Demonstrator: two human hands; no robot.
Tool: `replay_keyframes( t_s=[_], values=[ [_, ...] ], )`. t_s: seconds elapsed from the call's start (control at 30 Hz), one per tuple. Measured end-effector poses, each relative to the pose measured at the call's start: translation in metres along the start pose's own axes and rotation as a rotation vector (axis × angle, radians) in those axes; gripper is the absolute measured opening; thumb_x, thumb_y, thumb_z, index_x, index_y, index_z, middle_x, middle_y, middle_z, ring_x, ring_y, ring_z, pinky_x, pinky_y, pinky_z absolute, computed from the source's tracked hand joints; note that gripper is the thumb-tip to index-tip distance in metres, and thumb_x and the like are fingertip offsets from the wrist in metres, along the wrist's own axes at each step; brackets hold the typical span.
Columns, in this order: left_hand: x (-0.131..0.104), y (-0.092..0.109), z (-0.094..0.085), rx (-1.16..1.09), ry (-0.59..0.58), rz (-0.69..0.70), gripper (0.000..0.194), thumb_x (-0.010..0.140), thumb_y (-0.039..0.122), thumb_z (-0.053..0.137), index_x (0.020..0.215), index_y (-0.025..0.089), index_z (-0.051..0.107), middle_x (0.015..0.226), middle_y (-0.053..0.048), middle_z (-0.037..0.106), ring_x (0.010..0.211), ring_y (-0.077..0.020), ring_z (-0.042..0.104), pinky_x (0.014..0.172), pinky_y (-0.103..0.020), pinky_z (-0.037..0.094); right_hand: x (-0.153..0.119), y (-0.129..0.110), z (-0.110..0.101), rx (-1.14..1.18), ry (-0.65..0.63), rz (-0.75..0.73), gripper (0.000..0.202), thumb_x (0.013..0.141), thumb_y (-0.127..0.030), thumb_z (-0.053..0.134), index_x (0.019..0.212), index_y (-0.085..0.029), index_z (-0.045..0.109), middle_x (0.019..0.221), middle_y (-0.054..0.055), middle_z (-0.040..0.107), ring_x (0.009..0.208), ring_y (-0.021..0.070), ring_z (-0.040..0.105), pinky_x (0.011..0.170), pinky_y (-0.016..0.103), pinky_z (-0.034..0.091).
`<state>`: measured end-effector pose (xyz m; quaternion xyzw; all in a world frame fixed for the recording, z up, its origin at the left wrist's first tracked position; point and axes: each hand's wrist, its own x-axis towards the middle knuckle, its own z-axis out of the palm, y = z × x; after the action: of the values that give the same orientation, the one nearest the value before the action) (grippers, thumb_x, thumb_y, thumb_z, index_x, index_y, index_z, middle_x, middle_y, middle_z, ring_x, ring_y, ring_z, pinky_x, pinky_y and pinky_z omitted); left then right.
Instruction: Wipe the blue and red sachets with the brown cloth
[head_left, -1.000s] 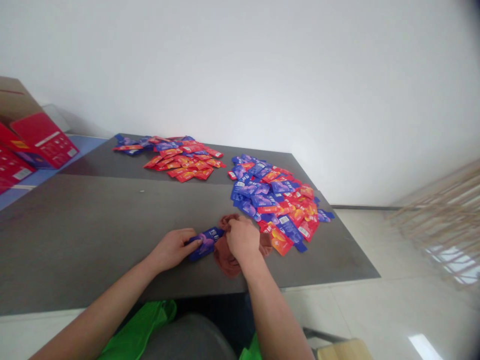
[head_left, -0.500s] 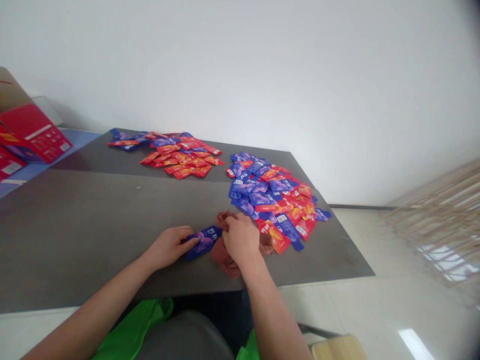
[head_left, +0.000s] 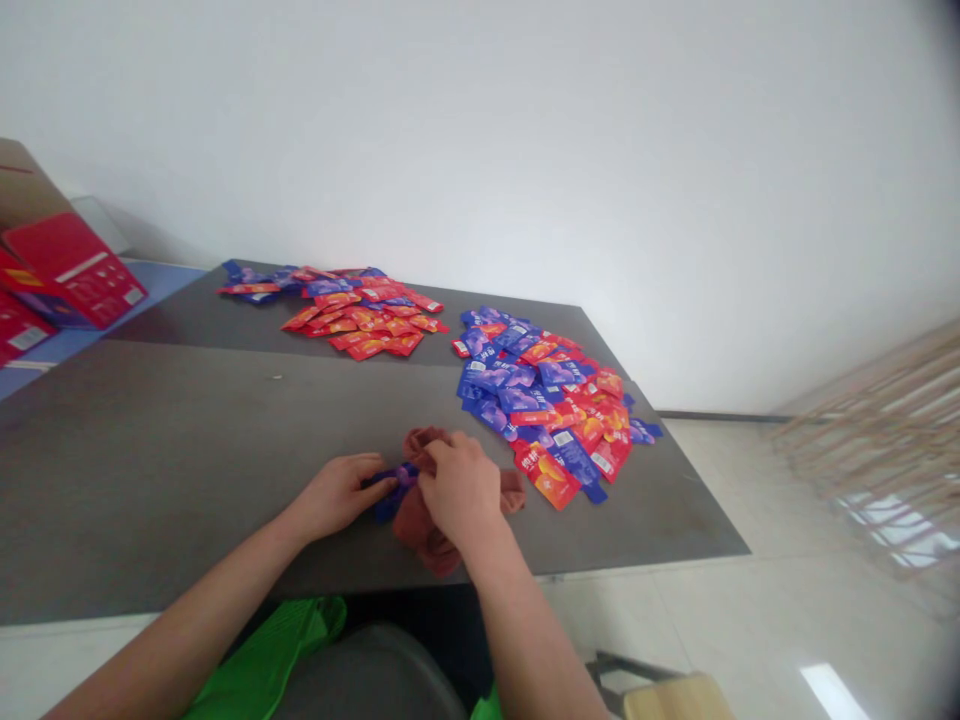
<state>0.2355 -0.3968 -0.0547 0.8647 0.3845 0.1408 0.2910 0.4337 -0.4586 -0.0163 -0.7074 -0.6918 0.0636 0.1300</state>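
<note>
A blue and purple sachet [head_left: 386, 505] lies on the grey table close to its front edge. My left hand [head_left: 341, 495] grips the sachet's left end, thumb on top. A crumpled reddish-brown cloth [head_left: 421, 520] is bunched in my right hand [head_left: 461, 485], which presses it over the right part of the sachet and hides that part. To the right of my right hand spreads a heap of blue and red sachets [head_left: 525, 375], its nearest red sachet [head_left: 551, 475] a short way from the cloth.
A second pile of red and blue sachets [head_left: 367, 310] lies at the back of the table [head_left: 187, 440]. Red cartons [head_left: 75, 265] stand on a blue surface at the far left. A white wall [head_left: 480, 150] rises behind. A wooden stool [head_left: 679, 700] is at the lower right.
My right hand has slid left with the cloth, covering most of the sachet that showed before. My left hand has stayed in place on the sachet's end.
</note>
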Motion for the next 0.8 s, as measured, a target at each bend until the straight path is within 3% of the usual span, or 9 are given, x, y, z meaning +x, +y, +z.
replay_keyframes(
  t_s=[0.1,0.27,0.37,0.47,0.57,0.67,0.73,0.8],
  values=[
    [0.0,0.0,0.001,-0.013,-0.007,0.014,0.034,0.097,0.043,0.047,0.083,0.02,0.067,0.084,-0.002,0.066,0.082,-0.0187,0.061,0.074,-0.026,0.042,-0.007,-0.004,0.009,0.028,-0.046,-0.05,0.013,0.091,-0.033,0.059,0.097,-0.027,0.068,0.107,0.003,0.063,0.101,0.02,0.057,0.076,0.028,0.044],
    [0.0,0.001,0.0,0.058,-0.001,0.002,0.044,0.098,0.048,0.045,0.068,0.018,0.058,0.071,0.0,0.057,0.07,-0.0164,0.056,0.066,-0.026,0.038,0.004,0.022,0.002,-0.055,-0.05,0.185,0.016,0.091,-0.026,0.057,0.101,-0.024,0.069,0.111,0.006,0.063,0.101,0.0224,0.058,0.075,0.03,0.045],
    [0.0,-0.002,0.001,0.023,0.004,-0.007,0.042,0.098,0.047,0.045,0.071,0.019,0.06,0.073,-0.001,0.06,0.072,-0.0168,0.057,0.067,-0.026,0.039,-0.001,0.008,-0.002,-0.02,0.006,0.082,0.015,0.091,-0.029,0.058,0.101,-0.025,0.068,0.112,0.006,0.062,0.103,0.0221,0.056,0.076,0.029,0.045],
    [-0.001,-0.004,0.002,-0.043,-0.008,0.021,0.034,0.098,0.044,0.047,0.083,0.021,0.066,0.085,-0.001,0.066,0.083,-0.0182,0.061,0.074,-0.026,0.041,-0.01,-0.01,0.004,0.04,-0.027,-0.057,0.014,0.092,-0.033,0.058,0.098,-0.026,0.068,0.109,0.005,0.062,0.101,0.021,0.055,0.076,0.028,0.044],
    [0.0,-0.002,0.001,-0.016,-0.005,0.022,0.037,0.098,0.046,0.047,0.079,0.02,0.065,0.079,-0.001,0.063,0.078,-0.0175,0.06,0.071,-0.027,0.04,-0.007,0.001,0.007,0.023,-0.095,0.028,0.013,0.091,-0.031,0.059,0.098,-0.026,0.069,0.107,0.005,0.063,0.1,0.0204,0.057,0.076,0.028,0.044],
    [0.0,0.001,0.0,0.036,0.0,0.001,0.044,0.098,0.049,0.046,0.069,0.019,0.058,0.071,0.0,0.056,0.07,-0.0159,0.056,0.066,-0.026,0.037,0.003,0.024,0.0,-0.039,-0.081,0.18,0.016,0.09,-0.027,0.059,0.101,-0.025,0.07,0.11,0.006,0.063,0.102,0.0217,0.057,0.077,0.029,0.045],
    [-0.001,0.002,-0.001,0.045,0.001,-0.009,0.045,0.098,0.049,0.045,0.067,0.019,0.056,0.071,0.001,0.055,0.069,-0.0154,0.055,0.065,-0.026,0.037,0.004,0.026,-0.006,-0.056,-0.042,0.174,0.017,0.09,-0.026,0.058,0.102,-0.024,0.069,0.111,0.007,0.062,0.103,0.0222,0.056,0.077,0.029,0.045],
    [-0.001,0.001,0.0,0.043,0.003,-0.016,0.044,0.098,0.048,0.046,0.067,0.019,0.055,0.07,0.001,0.054,0.068,-0.0153,0.054,0.065,-0.026,0.037,0.0,0.016,-0.007,-0.035,-0.014,0.076,0.017,0.091,-0.029,0.057,0.104,-0.026,0.068,0.113,0.006,0.061,0.105,0.0216,0.055,0.077,0.029,0.044]
  ],
)
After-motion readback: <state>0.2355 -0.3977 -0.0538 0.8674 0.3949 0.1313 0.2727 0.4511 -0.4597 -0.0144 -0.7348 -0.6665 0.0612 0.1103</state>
